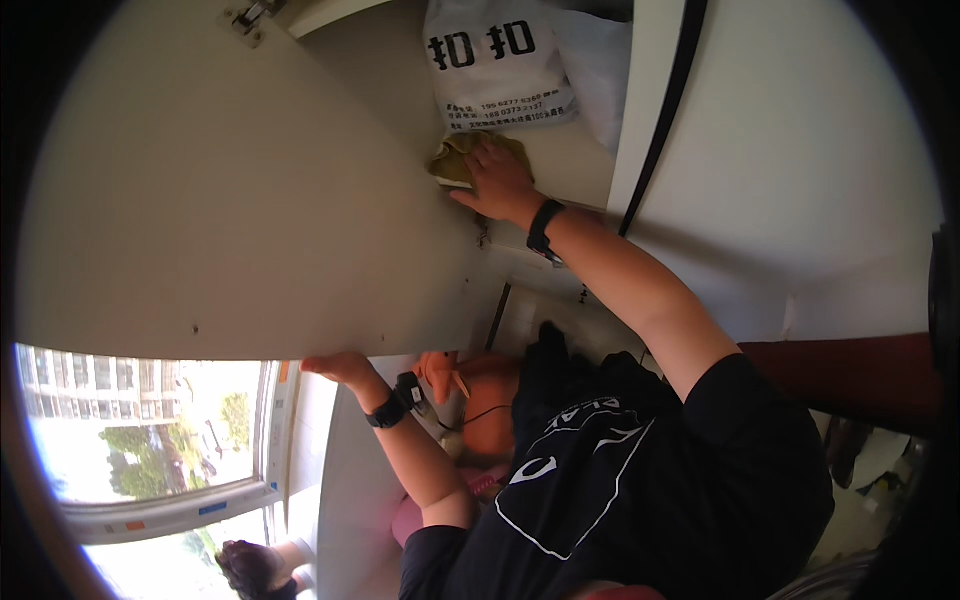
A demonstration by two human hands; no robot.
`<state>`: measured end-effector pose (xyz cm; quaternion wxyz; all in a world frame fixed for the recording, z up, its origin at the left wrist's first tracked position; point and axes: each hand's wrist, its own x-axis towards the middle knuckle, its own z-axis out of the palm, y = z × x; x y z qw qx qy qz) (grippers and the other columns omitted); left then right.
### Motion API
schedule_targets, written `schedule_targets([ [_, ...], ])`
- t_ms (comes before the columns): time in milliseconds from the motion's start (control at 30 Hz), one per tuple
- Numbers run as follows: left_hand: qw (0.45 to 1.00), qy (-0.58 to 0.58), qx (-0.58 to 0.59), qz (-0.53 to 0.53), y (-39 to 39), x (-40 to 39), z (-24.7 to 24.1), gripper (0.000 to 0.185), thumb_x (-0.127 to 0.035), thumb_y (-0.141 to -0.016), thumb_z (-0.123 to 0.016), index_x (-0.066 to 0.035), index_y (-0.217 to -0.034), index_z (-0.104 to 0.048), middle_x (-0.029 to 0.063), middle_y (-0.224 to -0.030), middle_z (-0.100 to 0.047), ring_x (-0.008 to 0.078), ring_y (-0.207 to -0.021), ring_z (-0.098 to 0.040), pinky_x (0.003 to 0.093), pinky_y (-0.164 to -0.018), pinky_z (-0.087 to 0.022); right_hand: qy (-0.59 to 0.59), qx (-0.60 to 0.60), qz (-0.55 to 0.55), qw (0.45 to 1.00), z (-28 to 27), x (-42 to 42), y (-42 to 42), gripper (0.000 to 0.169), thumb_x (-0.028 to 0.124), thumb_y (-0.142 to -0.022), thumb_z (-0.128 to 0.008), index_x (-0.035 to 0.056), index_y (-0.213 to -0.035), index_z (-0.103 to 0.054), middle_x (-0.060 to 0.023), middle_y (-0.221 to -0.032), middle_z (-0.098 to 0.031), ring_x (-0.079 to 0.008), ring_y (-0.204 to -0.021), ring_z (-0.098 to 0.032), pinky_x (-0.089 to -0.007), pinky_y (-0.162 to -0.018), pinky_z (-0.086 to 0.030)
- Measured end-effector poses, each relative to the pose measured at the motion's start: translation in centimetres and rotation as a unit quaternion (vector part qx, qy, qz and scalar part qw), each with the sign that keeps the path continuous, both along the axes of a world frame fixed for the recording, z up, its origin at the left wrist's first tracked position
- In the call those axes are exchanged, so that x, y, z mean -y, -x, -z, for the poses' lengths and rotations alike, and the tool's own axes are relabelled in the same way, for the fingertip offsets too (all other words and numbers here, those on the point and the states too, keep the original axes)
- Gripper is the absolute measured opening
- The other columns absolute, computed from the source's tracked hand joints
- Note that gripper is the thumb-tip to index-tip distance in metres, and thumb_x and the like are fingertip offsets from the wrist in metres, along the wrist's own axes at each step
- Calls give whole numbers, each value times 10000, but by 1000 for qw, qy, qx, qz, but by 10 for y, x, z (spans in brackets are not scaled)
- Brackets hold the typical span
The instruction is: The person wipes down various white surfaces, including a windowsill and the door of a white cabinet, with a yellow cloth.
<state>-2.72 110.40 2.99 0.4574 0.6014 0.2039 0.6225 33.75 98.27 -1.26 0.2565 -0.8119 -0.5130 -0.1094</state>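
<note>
My right hand (pixel 499 180) lies over a folded olive-yellow cloth (pixel 517 150) on the light floor panel of an open cabinet (pixel 574 169), its fingers pressed on the cloth and its thumb apart. Just beyond the cloth stands a white plastic bag (pixel 495 82) with dark printed writing. At the lower edge of the wide, pale cabinet door (pixel 225 225) is my left hand (pixel 341 367), touching that edge; part of its fingers is hidden behind the panel, so its grip is unclear. Each wrist wears a black band.
A metal hinge (pixel 251 19) joins the door at upper left. Another pale panel (pixel 795 165) stands on the right, above a dark red surface (pixel 840 375). Below the door is a window (pixel 274 442). An orange object (pixel 487 405) lies behind my left forearm; another person's head (pixel 251 566) shows at bottom left.
</note>
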Motion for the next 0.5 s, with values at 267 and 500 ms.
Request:
schedule_targets([
  [267, 996, 39, 8, -79, -20, 36, 4, 922, -782, -989, -295, 29, -1345, -550, 183, -1277, -625, 305, -1106, -630, 429, -943, -553, 13, 6, 253, 967, 9, 84, -10, 1006, 710, -893, -581, -79, -1494, -410, -309, -1534, -401, -471, -1466, -302, -545, -1231, -199],
  [500, 992, -76, -93, -33, -20, 71, -6, 922, -767, -1008, -229, 40, -1152, -650, 144, -1083, -694, 236, -947, -665, 365, -808, -568, 16, 82, 75, 994, -9, 28, 22, 935, 675, -895, -591, -57, -1464, -477, -217, -1576, -412, -404, -1475, -335, -503, -1249, -220],
])
